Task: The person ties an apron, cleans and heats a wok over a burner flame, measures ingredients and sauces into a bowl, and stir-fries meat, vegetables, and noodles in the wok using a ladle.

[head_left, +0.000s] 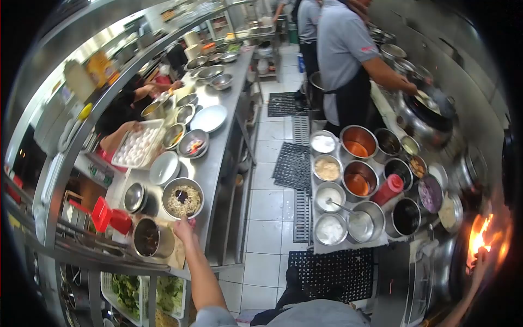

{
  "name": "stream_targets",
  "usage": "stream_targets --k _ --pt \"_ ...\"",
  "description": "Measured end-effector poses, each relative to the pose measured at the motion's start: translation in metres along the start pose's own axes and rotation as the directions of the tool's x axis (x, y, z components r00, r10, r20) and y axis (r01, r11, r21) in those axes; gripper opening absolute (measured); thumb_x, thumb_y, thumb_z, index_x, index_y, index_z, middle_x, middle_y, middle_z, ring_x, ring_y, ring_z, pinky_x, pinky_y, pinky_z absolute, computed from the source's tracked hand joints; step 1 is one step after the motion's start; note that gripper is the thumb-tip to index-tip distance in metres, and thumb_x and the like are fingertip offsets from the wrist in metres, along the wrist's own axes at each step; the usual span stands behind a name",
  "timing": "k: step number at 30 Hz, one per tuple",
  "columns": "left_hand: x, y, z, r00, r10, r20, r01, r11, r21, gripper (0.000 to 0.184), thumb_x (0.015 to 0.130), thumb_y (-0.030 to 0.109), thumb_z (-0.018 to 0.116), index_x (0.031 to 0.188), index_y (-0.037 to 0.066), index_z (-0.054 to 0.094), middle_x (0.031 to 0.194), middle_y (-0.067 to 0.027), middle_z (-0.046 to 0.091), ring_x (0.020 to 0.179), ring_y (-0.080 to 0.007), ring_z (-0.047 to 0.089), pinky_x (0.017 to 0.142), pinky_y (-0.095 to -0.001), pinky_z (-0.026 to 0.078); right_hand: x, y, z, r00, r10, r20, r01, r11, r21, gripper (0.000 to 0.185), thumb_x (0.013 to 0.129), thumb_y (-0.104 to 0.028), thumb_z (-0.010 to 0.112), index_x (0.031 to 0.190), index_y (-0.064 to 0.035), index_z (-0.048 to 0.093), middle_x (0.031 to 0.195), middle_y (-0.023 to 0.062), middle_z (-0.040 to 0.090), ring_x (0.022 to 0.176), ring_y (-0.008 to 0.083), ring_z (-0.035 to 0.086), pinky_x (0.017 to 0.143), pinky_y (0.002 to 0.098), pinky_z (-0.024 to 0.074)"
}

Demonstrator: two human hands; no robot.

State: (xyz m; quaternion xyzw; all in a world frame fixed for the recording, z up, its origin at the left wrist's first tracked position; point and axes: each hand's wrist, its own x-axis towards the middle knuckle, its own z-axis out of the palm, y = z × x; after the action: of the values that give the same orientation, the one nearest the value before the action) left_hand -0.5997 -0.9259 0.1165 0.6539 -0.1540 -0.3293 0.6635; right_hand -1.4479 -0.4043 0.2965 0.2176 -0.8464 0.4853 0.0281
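My left hand (186,229) is closed on the near rim of a metal bowl (199,216). In the bowl are pale noodle-like strands (182,206) with a dark topping in the middle. The bowl is at the steel counter's near end, beside a metal pot (151,240) with dark contents. At the far right, my right hand (479,261) is next to a tall flame (481,233) at the stove. Its fingers look curled, and whatever they hold is lost in glare and blur.
Several pots of sauces and powders crowd the right-hand table, with a red squeeze bottle (388,188). Co-workers stand at the stove (348,60) and across the counter. A tray of eggs (139,144) sits at left. Black mats (329,275) lie on the tiled aisle floor.
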Motion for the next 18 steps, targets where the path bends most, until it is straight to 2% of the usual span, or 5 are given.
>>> stream_targets --k 2,3,9,13,18 --pt "-0.061 0.007 0.016 0.984 -0.020 0.176 0.016 1.000 0.020 0.010 0.084 0.003 0.059 0.078 0.004 0.051 0.071 -0.0066 0.059 0.059 -0.0154 0.061 0.054 -0.0255 0.054 -0.020 0.029 -0.014 0.999 0.047 -0.020 -0.045 0.995 0.092 0.018 0.098 -0.030 0.055 0.096 -0.0122 0.059 0.071 -0.0056 0.049 0.049 -0.0009 0.040 0.038 0.0158 0.0274" --pt "-0.100 0.014 0.028 0.956 -0.047 0.288 0.038 0.999 0.036 0.011 0.084 0.002 0.059 0.077 0.004 0.051 0.071 -0.0056 0.059 0.059 -0.0144 0.061 0.055 -0.0254 0.054 -0.023 0.041 -0.038 0.978 0.071 0.197 -0.094 0.989 0.112 0.018 0.098 -0.029 0.055 0.098 -0.0123 0.060 0.072 -0.0051 0.051 0.048 -0.0001 0.041 0.037 0.0165 0.0287" --pt "-0.342 0.019 0.143 0.468 -0.269 0.842 0.160 0.963 0.219 0.012 0.087 0.004 0.062 0.078 0.005 0.054 0.075 -0.0055 0.062 0.061 -0.0132 0.062 0.061 -0.0275 0.057 -0.127 0.041 -0.095 0.951 0.256 -0.171 -0.279 0.952 -0.126 0.014 0.095 -0.024 0.060 0.098 -0.0106 0.062 0.075 -0.0031 0.056 0.057 0.0046 0.051 0.044 0.0198 0.0375" --pt "-0.516 -0.005 0.201 -0.027 -0.332 0.943 0.222 0.918 0.329 0.008 0.088 0.002 0.061 0.081 0.005 0.056 0.080 -0.0079 0.066 0.066 -0.0156 0.066 0.065 -0.0292 0.059 -0.194 0.134 -0.190 0.892 -0.184 -0.412 -0.136 0.761 -0.634 0.017 0.087 -0.013 0.064 0.102 -0.0053 0.063 0.082 0.0094 0.062 0.073 0.0235 0.060 0.065 0.0333 0.0481" --pt "-0.731 -0.042 0.253 -0.366 -0.195 0.910 -0.043 0.980 0.193 0.008 0.088 0.004 0.062 0.082 0.000 0.060 0.080 -0.0112 0.066 0.066 -0.0167 0.067 0.058 -0.0259 0.055 -0.248 0.142 -0.248 0.801 0.054 -0.596 -0.566 0.392 -0.725 0.034 0.080 -0.014 0.070 0.110 -0.0027 0.059 0.105 0.0192 0.059 0.093 0.0399 0.058 0.084 0.0456 0.0471"
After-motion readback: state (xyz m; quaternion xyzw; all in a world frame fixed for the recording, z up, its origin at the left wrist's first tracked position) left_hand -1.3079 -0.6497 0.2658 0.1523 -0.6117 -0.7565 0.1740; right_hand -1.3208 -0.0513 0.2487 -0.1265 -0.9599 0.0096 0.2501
